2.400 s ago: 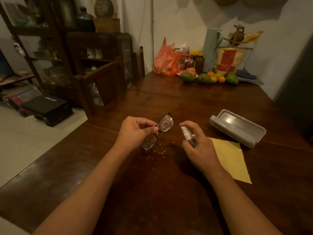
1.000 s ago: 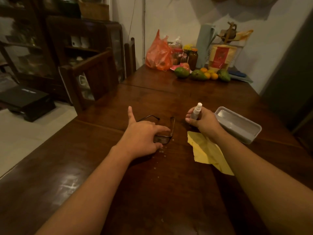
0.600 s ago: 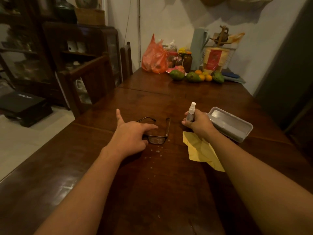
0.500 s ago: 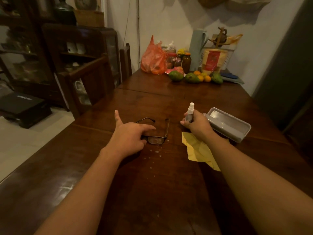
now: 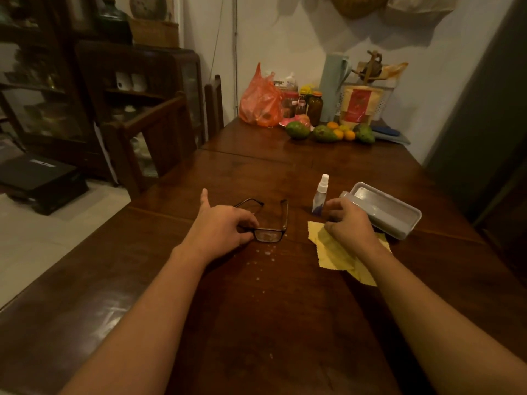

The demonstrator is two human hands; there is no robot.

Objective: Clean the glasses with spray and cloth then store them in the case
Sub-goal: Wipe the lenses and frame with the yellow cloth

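Observation:
The black-framed glasses (image 5: 271, 233) lie on the wooden table (image 5: 256, 323) with their arms unfolded, pointing away from me. My left hand (image 5: 222, 226) covers the left lens, its fingers curled onto the frame and its thumb sticking out. The small spray bottle (image 5: 320, 195) stands upright on the table, free of my hands. My right hand (image 5: 349, 223) hovers just right of it with loosely curled fingers, over the far part of the yellow cloth (image 5: 333, 252), thumb touching it. The grey case (image 5: 382, 209) lies open behind that hand.
Spray droplets (image 5: 265, 253) dot the wood in front of the glasses. At the far end stand an orange bag (image 5: 261, 101), jars, fruit (image 5: 325, 132) and a pale flask (image 5: 332, 86). Wooden chairs (image 5: 154, 138) line the table's left side.
My left hand laid the glasses on the table and stayed on them. My right hand set the spray bottle upright, let go of it, and moved down onto the cloth.

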